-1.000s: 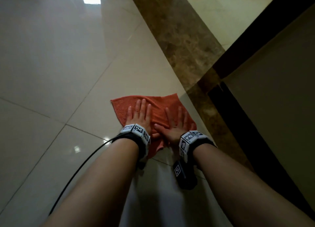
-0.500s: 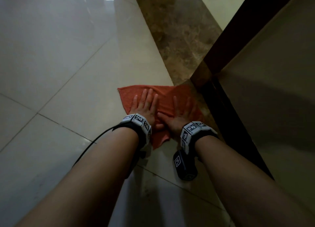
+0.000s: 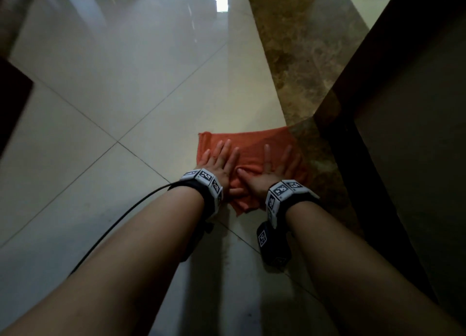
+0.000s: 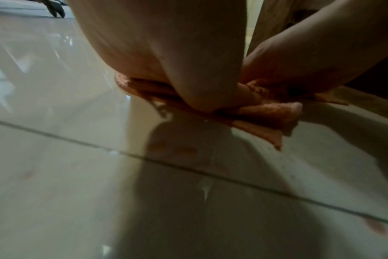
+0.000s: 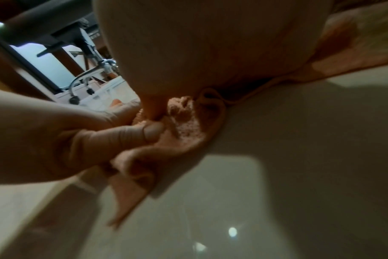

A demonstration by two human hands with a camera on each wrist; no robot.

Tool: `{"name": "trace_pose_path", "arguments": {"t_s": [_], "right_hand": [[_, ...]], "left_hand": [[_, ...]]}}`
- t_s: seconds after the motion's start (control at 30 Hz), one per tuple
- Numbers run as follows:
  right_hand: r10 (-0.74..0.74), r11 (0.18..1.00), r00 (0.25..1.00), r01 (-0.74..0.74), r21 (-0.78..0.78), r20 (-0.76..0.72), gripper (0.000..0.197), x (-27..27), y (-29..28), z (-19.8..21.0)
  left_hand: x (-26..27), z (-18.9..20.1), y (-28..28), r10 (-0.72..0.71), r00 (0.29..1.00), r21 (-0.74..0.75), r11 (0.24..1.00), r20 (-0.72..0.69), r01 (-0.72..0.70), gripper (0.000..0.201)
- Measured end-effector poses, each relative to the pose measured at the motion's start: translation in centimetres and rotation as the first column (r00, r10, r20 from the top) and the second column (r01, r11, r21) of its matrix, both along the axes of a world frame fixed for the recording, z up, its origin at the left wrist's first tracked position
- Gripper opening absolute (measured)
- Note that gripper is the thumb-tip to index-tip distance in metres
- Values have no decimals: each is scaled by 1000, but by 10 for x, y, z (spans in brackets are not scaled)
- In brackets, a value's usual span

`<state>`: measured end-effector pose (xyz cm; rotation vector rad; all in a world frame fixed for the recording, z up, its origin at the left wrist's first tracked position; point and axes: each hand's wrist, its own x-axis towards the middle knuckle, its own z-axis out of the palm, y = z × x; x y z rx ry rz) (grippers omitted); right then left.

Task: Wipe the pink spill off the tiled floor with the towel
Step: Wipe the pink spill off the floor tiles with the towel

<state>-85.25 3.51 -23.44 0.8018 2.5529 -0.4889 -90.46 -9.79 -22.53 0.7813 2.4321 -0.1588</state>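
Orange towel (image 3: 248, 144) under both flat hands, pink smears (image 4: 374, 227) only in left-wrist view

I see a nubby terry-cloth towel (image 3: 254, 144) on glossy, smooth floor tiles (image 3: 126, 70). Beside them runs a polished, mottled stone strip (image 3: 297, 50).

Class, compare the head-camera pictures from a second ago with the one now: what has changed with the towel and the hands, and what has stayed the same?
Both hands slid the towel forward and to the person's right; its far right corner now overlaps the brown marble strip, where earlier it lay wholly on the cream tiles. Nothing was grasped or released. As before, the left hand and right hand press flat on the towel, fingers straight, side by side.
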Motion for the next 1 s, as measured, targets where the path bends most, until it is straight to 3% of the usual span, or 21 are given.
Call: {"name": "trace_pose_path", "arguments": {"t_s": [0.1, 0.17, 0.23, 0.27, 0.3, 0.37, 0.47, 0.53, 0.57, 0.67, 0.73, 0.77, 0.83, 0.87, 1.0], "right_hand": [[20, 1000, 1000, -20, -8, -15, 104, -3, -26, -5], [87, 988, 989, -71, -135, 121, 103, -6, -52, -5], [265, 919, 930, -163, -360, 255, 88, -5, -81, -1], [256, 909, 933, -143, -392, 253, 85, -2, -94, 4], [164, 933, 968, -89, -348, 191, 91, -3, -105, 3], [253, 953, 968, -247, -175, 9, 104, 1, -130, 13], [378, 915, 925, -365, -174, 47, 104, 5, -171, 14], [550, 792, 828, -478, -380, 106, 86, 8, -188, 15], [602, 752, 791, -517, -408, 107, 80, 7, -195, 15], [549, 801, 834, -506, -321, 55, 91, -1, -210, 16], [590, 747, 795, -473, -467, 138, 87, -9, -230, 8], [587, 756, 792, -462, -464, 167, 95, -10, -240, 8], [535, 832, 835, -495, -250, 128, 111, -16, -258, 17], [540, 836, 835, -517, -186, 106, 111, -18, -268, 22], [617, 783, 783, -600, -163, 85, 107, -25, -308, 19]], "left_hand": [[7, 2, -23, 59, 998, -37, 998, 27, -58, 105], [10, 5, -46, 116, 993, -43, 992, 26, -115, 101], [15, 9, -73, 184, 982, -51, 982, 27, -183, 92], [18, 12, -87, 215, 976, -64, 975, 27, -213, 90], [21, 13, -102, 242, 970, -83, 968, 29, -238, 91], [28, 17, -133, 296, 954, -129, 949, 44, -288, 100], [37, 19, -177, 362, 931, -227, 912, 54, -341, 109], [39, 17, -203, 392, 919, -260, 892, 42, -369, 114], [39, 16, -214, 403, 915, -263, 887, 32, -381, 116], [39, 14, -241, 441, 897, -226, 878, 38, -422, 121], [40, 13, -253, 462, 886, -210, 870, 31, -446, 124], [42, 12, -257, 480, 877, -199, 862, 25, -466, 124], [45, 11, -269, 527, 850, -175, 837, 4, -518, 123], [45, 11, -278, 547, 837, -161, 826, -6, -541, 121], [45, 10, -325, 585, 810, -93, 805, -37, -585, 122]]}}
